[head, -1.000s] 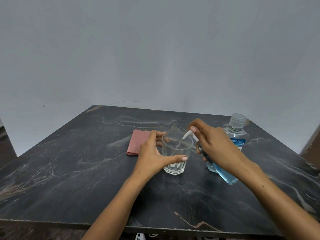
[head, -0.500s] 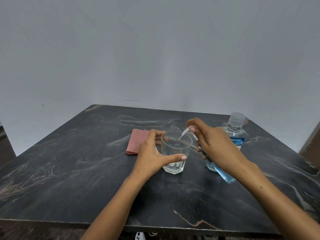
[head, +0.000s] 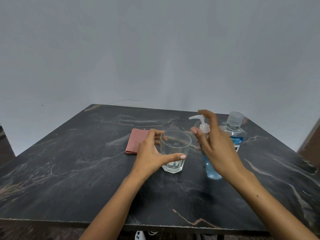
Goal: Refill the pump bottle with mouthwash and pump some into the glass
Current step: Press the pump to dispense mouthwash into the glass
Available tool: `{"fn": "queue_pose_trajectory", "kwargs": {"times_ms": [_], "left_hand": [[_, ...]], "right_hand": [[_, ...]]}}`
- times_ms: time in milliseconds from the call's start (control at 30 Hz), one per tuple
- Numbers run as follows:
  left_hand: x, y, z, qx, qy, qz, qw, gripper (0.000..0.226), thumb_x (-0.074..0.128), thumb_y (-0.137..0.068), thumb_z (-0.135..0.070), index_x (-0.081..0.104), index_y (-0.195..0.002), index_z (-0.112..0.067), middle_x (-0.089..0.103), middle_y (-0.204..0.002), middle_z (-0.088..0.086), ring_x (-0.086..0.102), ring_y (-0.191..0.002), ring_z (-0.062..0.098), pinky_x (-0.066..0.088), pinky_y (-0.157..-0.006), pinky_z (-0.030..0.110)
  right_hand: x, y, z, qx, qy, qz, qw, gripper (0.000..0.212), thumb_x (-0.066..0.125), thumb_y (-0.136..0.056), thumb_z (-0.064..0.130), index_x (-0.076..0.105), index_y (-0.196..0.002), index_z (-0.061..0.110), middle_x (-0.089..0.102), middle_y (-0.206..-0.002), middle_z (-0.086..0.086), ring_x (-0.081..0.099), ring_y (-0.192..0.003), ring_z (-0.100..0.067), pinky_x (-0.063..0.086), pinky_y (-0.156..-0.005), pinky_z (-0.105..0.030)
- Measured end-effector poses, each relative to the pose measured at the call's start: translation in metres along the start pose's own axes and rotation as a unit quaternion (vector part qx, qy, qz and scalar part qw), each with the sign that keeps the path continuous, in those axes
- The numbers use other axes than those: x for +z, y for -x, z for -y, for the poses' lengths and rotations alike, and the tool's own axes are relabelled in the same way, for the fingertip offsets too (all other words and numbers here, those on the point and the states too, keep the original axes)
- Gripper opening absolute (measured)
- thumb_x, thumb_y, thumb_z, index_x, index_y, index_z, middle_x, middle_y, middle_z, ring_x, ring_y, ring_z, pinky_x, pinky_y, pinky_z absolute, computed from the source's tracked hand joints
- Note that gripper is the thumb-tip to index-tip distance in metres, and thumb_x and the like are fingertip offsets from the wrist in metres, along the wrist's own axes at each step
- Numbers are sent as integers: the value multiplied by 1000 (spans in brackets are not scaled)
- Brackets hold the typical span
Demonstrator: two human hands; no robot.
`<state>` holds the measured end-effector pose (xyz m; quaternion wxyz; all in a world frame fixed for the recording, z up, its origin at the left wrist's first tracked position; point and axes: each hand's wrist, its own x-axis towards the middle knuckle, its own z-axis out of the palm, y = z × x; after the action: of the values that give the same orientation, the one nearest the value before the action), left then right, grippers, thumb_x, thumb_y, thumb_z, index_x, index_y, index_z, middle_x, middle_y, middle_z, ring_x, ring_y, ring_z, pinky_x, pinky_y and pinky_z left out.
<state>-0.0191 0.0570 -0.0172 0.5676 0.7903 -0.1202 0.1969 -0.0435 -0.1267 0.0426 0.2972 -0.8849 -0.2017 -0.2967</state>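
A clear glass (head: pixel 175 149) stands on the dark marble table (head: pixel 69 170), with my left hand (head: pixel 150 155) wrapped around its left side, thumb across the front. Just to its right the pump bottle (head: pixel 210 169) stands upright, blue liquid in its lower part and its white pump head (head: pixel 201 122) raised, the nozzle pointing left, level with the glass's far rim. My right hand (head: pixel 219 149) is in front of that bottle with fingers spread and off the pump. The mouthwash bottle (head: pixel 233 131), capped, stands behind it to the right.
A folded pink cloth (head: pixel 136 142) lies flat behind my left hand. The table's front edge runs near the bottom of the view, and a plain grey wall rises behind the far edge. A brown edge shows at the far right.
My right hand has let go of the pump head and opened. The pump bottle has gone from tilted over the glass to upright, with the nozzle risen. My left hand keeps its hold on the glass.
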Motion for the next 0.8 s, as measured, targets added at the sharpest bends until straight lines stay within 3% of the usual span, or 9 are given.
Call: {"fn": "queue_pose_trajectory", "kwargs": {"times_ms": [133, 200, 267, 333, 433, 600, 700, 800], "left_hand": [[0, 1, -1, 3, 0, -1, 1000, 92, 80, -33, -72, 51, -110, -32, 63, -107, -17, 53, -98, -16, 41, -73, -2], [0, 1, -1, 4, -2, -2, 1000, 92, 82, -34, -70, 52, -111, -30, 64, -107, -16, 54, -98, -15, 41, -73, -1], [0, 1, -1, 4, -4, -2, 1000, 91, 82, -35, -68, 52, -111, -30, 64, -106, -17, 54, -98, -15, 41, -73, -1], [0, 0, -1, -1, -3, -3, 1000, 90, 82, -34, -68, 52, -111, -31, 64, -106, -17, 54, -97, -16, 41, -72, -2], [-1, -2, 1, -11, -4, -8, 1000, 90, 83, -32, -69, 52, -109, -34, 64, -105, -18, 55, -96, -17, 42, -72, -2], [-4, -16, 2, -27, -26, -18, 999, 89, 86, -34, -62, 53, -109, -28, 61, -104, -19, 58, -98, -5, 45, -73, 8], [-6, -31, 4, -44, -39, -6, 998, 83, 91, -42, -50, 50, -110, -25, 62, -107, -13, 59, -100, 4, 42, -71, 9], [-6, -46, 7, -55, -40, 6, 998, 84, 93, -48, -41, 50, -117, -20, 62, -115, -6, 57, -103, 9, 40, -72, 10]], "right_hand": [[15, 16, -8, 36, -58, 0, 998, 73, 51, -92, 37, -3, -139, 48, 64, -105, -9, 61, -76, -1, 44, -67, -15], [22, 22, -13, 34, -65, -2, 997, 86, 54, -92, 22, -12, -139, 50, 58, -110, -5, 59, -75, 9, 42, -65, -5], [25, 26, -15, 33, -71, -2, 997, 96, 56, -91, 15, -19, -135, 55, 52, -129, -5, 58, -90, 12, 44, -80, -9], [26, 28, -15, 36, -80, -7, 996, 101, 58, -90, 15, -23, -129, 62, 38, -146, -8, 52, -120, -8, 38, -100, -25], [28, 26, -16, 53, -89, -10, 995, 98, 62, -88, 15, -14, -131, 60, 35, -148, -12, 46, -130, -24, 34, -104, -32], [37, 21, -15, 67, -87, -12, 994, 84, 65, -87, 14, 5, -142, 33, 32, -148, -5, 37, -123, -7, 33, -103, -26], [46, 12, -16, 83, -73, -19, 994, 78, 64, -87, 14, 11, -144, 19, 41, -138, -7, 44, -115, -12, 35, -95, -23], [59, -5, -19, 111, -61, -9, 992, 72, 62, -88, 14, 14, -142, 15, 44, -136, -10, 51, -116, -25, 39, -90, -30]]}}
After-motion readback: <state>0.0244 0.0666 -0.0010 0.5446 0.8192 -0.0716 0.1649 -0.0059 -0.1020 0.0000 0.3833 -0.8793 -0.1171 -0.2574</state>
